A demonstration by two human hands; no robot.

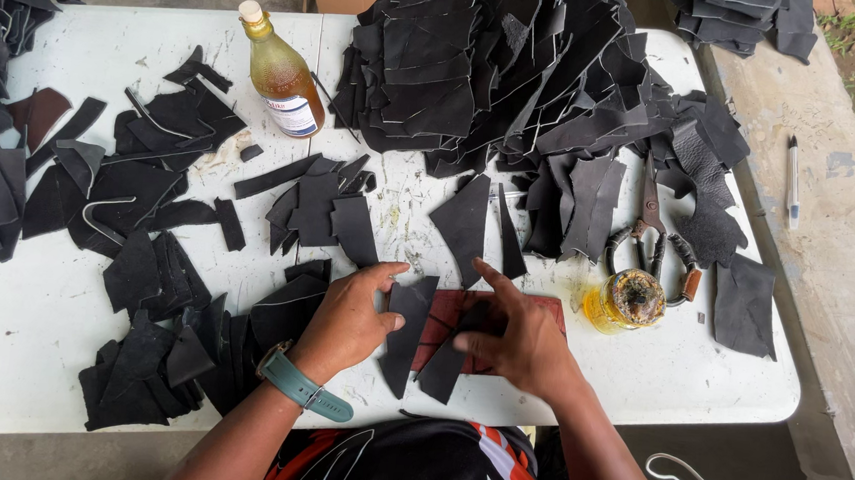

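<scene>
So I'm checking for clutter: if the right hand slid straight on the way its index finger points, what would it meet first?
Probably the black wedge-shaped leather piece lying just beyond the right hand, up and left on the white table; depth is hard to judge.

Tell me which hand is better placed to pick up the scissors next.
Probably the right hand. The scissors lie up and to its right, past the glue jar, while the left hand presses a black leather strip farther away.

Both forearms come in from the bottom edge, angled toward each other. Left hand [347, 320] lies palm down, fingers loosely curled, thumb out. Right hand [516, 336] looks flat, index finger extended, though it's a bit blurred.
</scene>
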